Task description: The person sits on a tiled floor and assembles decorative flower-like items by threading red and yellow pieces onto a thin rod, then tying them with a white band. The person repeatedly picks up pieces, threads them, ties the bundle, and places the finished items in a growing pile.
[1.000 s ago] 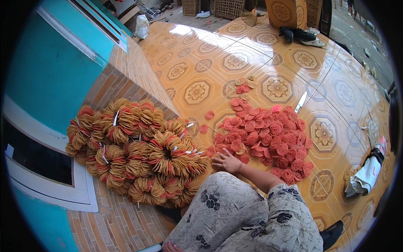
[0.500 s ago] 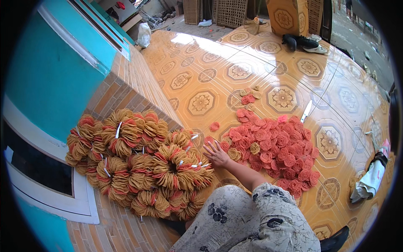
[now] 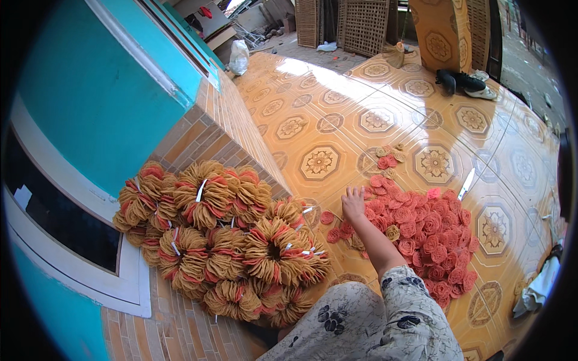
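My right hand (image 3: 353, 206) reaches out over the left edge of a pile of coral-red discs (image 3: 436, 246). Its fingers are apart, and nothing shows in them. The discs are thin and round, with a curled, rose-like pattern. A few tan discs (image 3: 392, 233) lie among the red ones. To the left of my hand, several ring-shaped bundles (image 3: 271, 249) of tan and red discs are stacked together, with white ties (image 3: 200, 191) on them. One red disc (image 3: 327, 218) lies alone between the bundles and the pile. My left hand is out of view.
A knife (image 3: 466, 184) lies on the shiny tiled floor (image 3: 289, 156) beyond the pile's right side. Dark and white shoes (image 3: 466, 83) sit by a tiled pillar (image 3: 442, 42). A brick-faced ledge (image 3: 232, 141) borders the bundles. A white bag (image 3: 238, 58) stands farther back.
My right hand has moved away from the ring bundles, farther out and to the right, to the edge of the red pile. The whole view has shifted a little.
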### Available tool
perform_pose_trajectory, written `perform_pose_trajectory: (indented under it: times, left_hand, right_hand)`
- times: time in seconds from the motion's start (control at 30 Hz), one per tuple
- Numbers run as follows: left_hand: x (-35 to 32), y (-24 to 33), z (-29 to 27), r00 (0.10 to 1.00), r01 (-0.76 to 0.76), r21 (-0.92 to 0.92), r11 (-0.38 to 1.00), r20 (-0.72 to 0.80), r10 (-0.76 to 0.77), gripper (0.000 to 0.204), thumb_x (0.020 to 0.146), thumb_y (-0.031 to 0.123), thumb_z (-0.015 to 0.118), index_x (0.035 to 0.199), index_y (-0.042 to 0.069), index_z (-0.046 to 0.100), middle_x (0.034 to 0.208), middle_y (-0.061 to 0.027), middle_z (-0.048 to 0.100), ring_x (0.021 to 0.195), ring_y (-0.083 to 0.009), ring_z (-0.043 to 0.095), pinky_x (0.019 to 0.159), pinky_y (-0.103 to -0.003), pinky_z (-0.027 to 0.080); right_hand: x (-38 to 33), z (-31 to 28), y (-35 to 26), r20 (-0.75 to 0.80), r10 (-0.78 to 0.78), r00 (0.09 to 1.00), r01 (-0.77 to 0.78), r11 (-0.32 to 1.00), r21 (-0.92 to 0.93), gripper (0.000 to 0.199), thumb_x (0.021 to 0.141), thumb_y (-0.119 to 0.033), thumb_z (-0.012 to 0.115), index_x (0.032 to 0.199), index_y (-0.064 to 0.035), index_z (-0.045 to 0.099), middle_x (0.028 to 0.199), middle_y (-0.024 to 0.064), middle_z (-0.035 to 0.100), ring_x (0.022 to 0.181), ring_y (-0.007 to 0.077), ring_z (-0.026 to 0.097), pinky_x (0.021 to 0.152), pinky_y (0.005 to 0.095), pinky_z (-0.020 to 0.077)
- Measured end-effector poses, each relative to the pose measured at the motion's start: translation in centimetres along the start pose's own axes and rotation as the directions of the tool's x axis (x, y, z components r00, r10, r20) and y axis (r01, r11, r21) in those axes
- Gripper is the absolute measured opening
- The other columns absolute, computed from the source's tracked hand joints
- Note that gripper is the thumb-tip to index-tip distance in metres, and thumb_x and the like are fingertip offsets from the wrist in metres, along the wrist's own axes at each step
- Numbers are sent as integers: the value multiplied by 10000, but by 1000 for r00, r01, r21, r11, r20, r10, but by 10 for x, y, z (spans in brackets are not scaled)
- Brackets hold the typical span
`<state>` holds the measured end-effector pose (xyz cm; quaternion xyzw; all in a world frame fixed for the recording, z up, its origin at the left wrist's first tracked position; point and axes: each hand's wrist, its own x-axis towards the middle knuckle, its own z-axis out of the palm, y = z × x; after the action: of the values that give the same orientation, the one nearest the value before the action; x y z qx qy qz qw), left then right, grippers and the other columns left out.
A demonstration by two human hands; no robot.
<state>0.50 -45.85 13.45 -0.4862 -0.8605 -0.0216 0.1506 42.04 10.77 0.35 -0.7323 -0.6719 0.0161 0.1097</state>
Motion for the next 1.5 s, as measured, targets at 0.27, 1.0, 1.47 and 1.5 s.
perform_pose_trajectory:
  times: [0.27, 1.0, 1.47, 1.5]
  left_hand:
    - [-13, 0, -7, 1000, -17, -15, 1000, -6, 17, 306, 921, 265, 562, 1186, 127, 630, 1251, -106, 608, 1253, -316, 479, 1100, -513, 300]
    - [-25, 4, -23, 972, 44, -372, 927, -198, -125, 219, 892, 267, 595, 1069, 152, 651, 1106, -49, 642, 1126, -279, 547, 1056, -540, 317]
    - [-34, -2, -3, 947, 15, -451, 893, -279, -157, 229, 886, 234, 634, 1081, 117, 665, 1159, -88, 646, 1171, -288, 536, 1093, -501, 320]
    - [-33, -2, -5, 948, 18, -456, 890, -275, -161, 229, 887, 232, 633, 1084, 119, 666, 1159, -89, 645, 1172, -291, 534, 1094, -503, 319]
  right_hand:
    - [-38, 15, -19, 71, -16, 997, 16, 1000, 7, 238, 821, -233, 605, 960, -99, 743, 1129, 105, 595, 1145, 311, 489, 1037, 488, 333]
    - [-229, -344, -430, -383, -664, 642, 356, -184, 916, 202, 947, -90, 633, 1069, 54, 703, 881, 106, 729, 763, 136, 672, 711, 267, 531]
    - [-256, -262, -591, -385, -660, 645, 511, -2, 859, 274, 836, -52, 683, 1085, -10, 576, 811, 136, 655, 774, 264, 660, 714, 360, 521]
    - [-256, -260, -592, -400, -649, 647, 532, 9, 846, 271, 831, -57, 689, 1072, -9, 576, 811, 135, 649, 776, 268, 656, 715, 362, 521]
